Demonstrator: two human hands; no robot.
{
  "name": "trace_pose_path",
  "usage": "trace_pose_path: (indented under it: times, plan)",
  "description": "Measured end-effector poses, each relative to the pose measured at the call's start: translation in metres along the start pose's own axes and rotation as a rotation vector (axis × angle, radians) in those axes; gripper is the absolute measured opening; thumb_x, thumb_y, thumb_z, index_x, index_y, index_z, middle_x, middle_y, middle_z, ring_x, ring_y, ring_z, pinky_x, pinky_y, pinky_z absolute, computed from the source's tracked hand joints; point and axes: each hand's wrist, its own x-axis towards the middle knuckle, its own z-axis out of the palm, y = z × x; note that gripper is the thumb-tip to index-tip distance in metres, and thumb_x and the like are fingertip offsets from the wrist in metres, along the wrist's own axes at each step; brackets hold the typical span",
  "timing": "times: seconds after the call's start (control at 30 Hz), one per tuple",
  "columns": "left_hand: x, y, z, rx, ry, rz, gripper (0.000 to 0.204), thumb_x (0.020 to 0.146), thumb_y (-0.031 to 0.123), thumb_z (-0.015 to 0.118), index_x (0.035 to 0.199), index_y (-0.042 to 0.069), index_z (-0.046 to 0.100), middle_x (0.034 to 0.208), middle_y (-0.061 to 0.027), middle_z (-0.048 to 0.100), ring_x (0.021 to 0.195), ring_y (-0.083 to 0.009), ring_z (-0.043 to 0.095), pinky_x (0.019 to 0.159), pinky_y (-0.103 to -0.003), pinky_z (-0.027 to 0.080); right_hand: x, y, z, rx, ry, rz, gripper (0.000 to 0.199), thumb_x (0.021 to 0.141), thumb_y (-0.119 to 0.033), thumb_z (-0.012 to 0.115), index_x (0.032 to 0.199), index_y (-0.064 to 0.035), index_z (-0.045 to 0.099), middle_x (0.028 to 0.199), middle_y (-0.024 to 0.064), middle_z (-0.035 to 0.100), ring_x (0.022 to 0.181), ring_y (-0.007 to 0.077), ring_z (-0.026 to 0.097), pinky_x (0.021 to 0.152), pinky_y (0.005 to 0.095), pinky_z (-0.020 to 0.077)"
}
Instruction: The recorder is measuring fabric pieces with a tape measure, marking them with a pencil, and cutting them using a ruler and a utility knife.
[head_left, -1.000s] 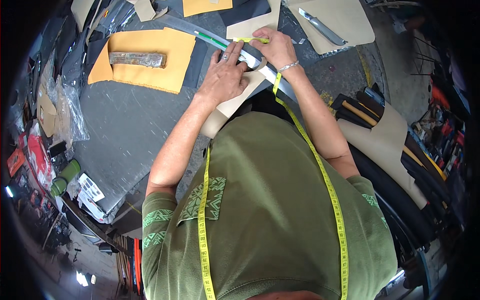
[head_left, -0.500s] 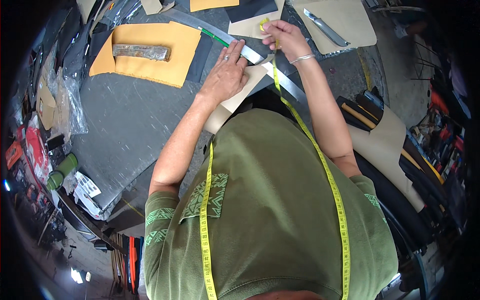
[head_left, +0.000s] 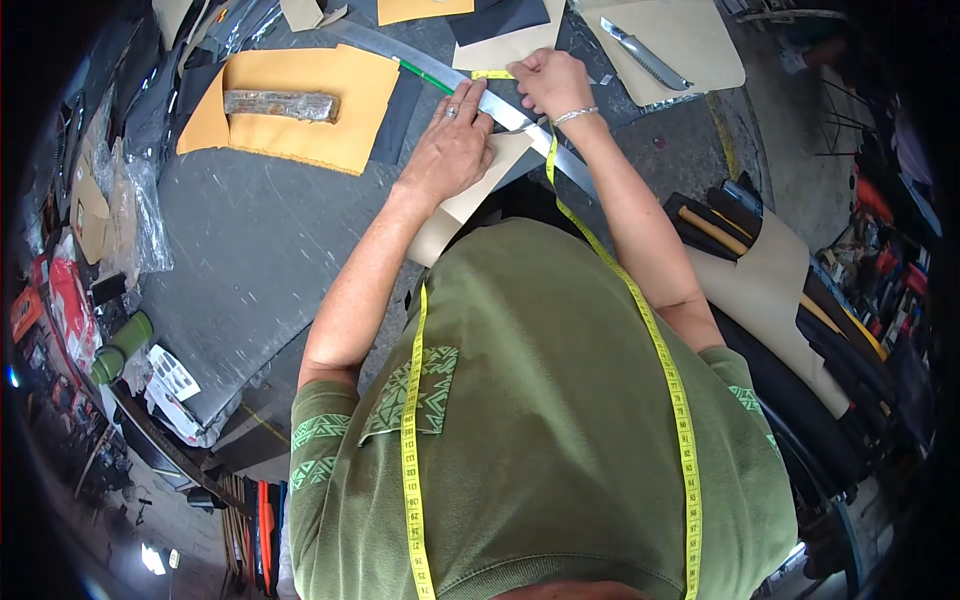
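Observation:
My left hand (head_left: 448,152) lies with outstretched fingers on a long metal ruler (head_left: 504,112) and a tan sheet (head_left: 500,165) beneath it. Between the thumb and fingers of my right hand (head_left: 556,84) is a yellow tape measure (head_left: 660,345), which hangs around my neck. Its free end reaches left from the pinch, close to my left fingertips and just beyond the ruler. A thin green strip (head_left: 425,76) runs along the ruler's edge left of my left hand. The tan sheet's lower end curls down at the table edge.
On the dark table (head_left: 240,240) a wrapped bar (head_left: 283,105) rests on yellow-orange material (head_left: 345,75). A box cutter (head_left: 645,55) lies on a tan piece (head_left: 715,50) at the far right. Rolled materials (head_left: 790,300) stand on the right; clear plastic (head_left: 145,210) hangs at left.
My right hand has turned and moved slightly nearer, and the tape's end, bunched at the fingers before, now stretches flat toward my left hand. My left hand stays on the ruler.

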Motion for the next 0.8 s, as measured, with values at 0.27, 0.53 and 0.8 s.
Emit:
trace_pose_path:
  times: [0.27, 0.53, 0.8]
  plan:
    - [0.003, 0.003, 0.001, -0.035, 0.031, 0.031, 0.029, 0.084, 0.015, 0.062, 0.104, -0.005, 0.058, 0.151, -0.0316, 0.033, 0.142, -0.0464, 0.032, 0.116, -0.054, 0.031, -0.001, 0.003, 0.021, 0.000, 0.114, 0.008, 0.026, 0.087, -0.026, 0.069, 0.083, 0.0004, 0.071, 0.063, 0.0108, 0.069, 0.055, 0.0199, 0.071, 0.059, 0.0298, 0.0576]
    - [0.006, 0.004, 0.001, 0.001, 0.010, 0.000, 0.031, 0.085, 0.016, 0.061, 0.107, -0.005, 0.056, 0.152, -0.0324, 0.032, 0.142, -0.0478, 0.032, 0.117, -0.053, 0.031, -0.004, 0.006, 0.023, 0.031, 0.136, -0.086, 0.028, 0.086, -0.028, 0.073, 0.082, -0.0007, 0.071, 0.064, 0.0112, 0.070, 0.055, 0.0210, 0.071, 0.061, 0.0312, 0.0574]
    - [0.012, 0.003, 0.003, 0.134, -0.004, -0.034, 0.034, 0.084, 0.020, 0.063, 0.107, -0.005, 0.061, 0.149, -0.0330, 0.037, 0.139, -0.0453, 0.037, 0.112, -0.055, 0.035, -0.002, 0.002, 0.023, -0.103, 0.176, -0.038, 0.028, 0.084, -0.030, 0.075, 0.080, -0.0029, 0.072, 0.064, 0.0116, 0.070, 0.057, 0.0223, 0.072, 0.063, 0.0318, 0.0577]
